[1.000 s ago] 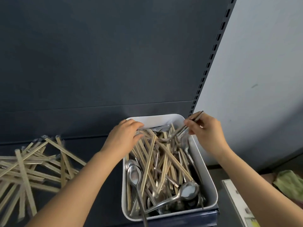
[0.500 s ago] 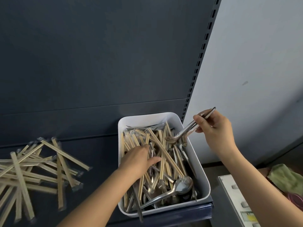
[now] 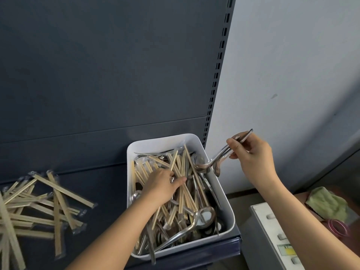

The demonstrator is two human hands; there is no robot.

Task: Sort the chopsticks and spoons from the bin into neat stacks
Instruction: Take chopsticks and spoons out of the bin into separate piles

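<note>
A white bin [image 3: 226,199] on the dark shelf holds a jumble of wrapped wooden chopsticks [image 3: 183,172] and metal spoons [image 3: 202,216]. My left hand [image 3: 162,184] is down in the middle of the bin, its fingers curled among the chopsticks and closing on something metal; what exactly it grips is hidden. My right hand [image 3: 251,154] is raised over the bin's right rim and pinches the handles of two metal spoons [image 3: 216,160], whose bowls hang down at the rim. A loose pile of wrapped chopsticks [image 3: 39,199] lies on the shelf to the left.
The dark shelf back panel rises behind the bin, with a slotted upright [image 3: 216,78] at its right edge and a pale wall beyond. Lower right stand a white device with buttons [image 3: 272,228], a green cloth [image 3: 329,203] and a pink ring [image 3: 338,227].
My right hand lifted the spoons up and to the right, clear of the pile. My left hand moved from the bin's far end down into its middle.
</note>
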